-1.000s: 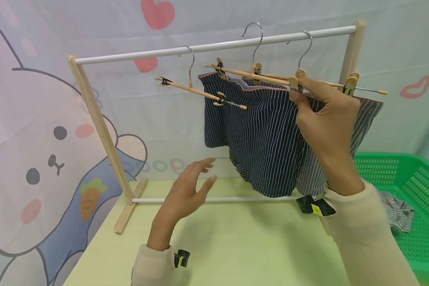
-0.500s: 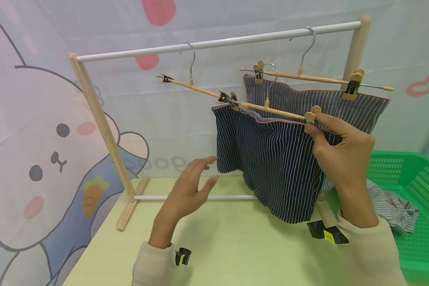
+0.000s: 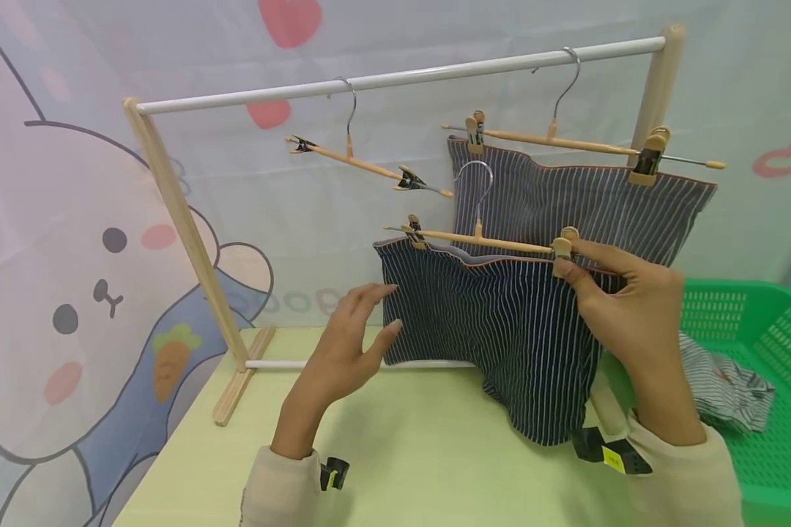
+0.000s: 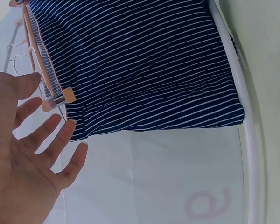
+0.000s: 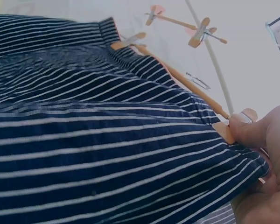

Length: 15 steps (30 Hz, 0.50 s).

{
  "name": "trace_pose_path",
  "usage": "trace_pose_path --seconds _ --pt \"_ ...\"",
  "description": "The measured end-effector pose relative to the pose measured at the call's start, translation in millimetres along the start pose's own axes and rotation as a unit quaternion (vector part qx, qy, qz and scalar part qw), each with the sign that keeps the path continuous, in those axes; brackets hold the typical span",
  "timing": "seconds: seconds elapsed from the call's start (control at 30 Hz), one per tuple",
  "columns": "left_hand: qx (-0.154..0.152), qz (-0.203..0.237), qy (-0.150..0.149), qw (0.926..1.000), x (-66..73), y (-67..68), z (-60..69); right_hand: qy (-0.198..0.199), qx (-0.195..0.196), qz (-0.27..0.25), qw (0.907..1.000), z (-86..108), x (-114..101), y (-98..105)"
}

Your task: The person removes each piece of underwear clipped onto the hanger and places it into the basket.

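Observation:
My right hand pinches the right-hand clip of a wooden clip hanger. Dark navy shorts with white stripes hang from that hanger, held at the waistband; its metal hook is off the rail. In the right wrist view, the thumb presses near the clip, and the striped cloth fills the lower left. My left hand is held with fingers spread beside the left edge of the shorts, holding nothing. The left wrist view has that hand near the other clip.
A white rail on a wooden-legged rack carries a bare clip hanger at left and greyer striped shorts at right. A green basket with striped cloth stands at right. Pale green table lies below.
My right hand has lifted the hanger's hook off the rail and brought the hanger with the navy shorts down and toward me. My left hand has barely moved.

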<state>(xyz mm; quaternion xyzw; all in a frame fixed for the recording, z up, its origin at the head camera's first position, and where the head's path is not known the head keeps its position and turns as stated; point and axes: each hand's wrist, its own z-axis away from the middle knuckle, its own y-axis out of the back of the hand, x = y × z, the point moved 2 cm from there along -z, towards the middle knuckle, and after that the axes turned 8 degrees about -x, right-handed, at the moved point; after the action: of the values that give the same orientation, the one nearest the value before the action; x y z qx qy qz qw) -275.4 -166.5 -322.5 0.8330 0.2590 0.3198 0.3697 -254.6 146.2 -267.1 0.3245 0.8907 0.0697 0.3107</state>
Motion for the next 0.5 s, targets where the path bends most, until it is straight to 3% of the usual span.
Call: trace_pose_path --seconds 0.27,0.5 --pt "0.013 -0.007 0.015 0.9998 -2.6 -0.6 -3.0 -0.006 -0.021 -0.007 0.9997 -1.6 9.0 6.8" --pt "0.041 -0.006 0.032 0.9986 -2.9 -0.7 -3.1 0.001 -0.087 -0.03 0.9958 -0.7 12.8 13.9"
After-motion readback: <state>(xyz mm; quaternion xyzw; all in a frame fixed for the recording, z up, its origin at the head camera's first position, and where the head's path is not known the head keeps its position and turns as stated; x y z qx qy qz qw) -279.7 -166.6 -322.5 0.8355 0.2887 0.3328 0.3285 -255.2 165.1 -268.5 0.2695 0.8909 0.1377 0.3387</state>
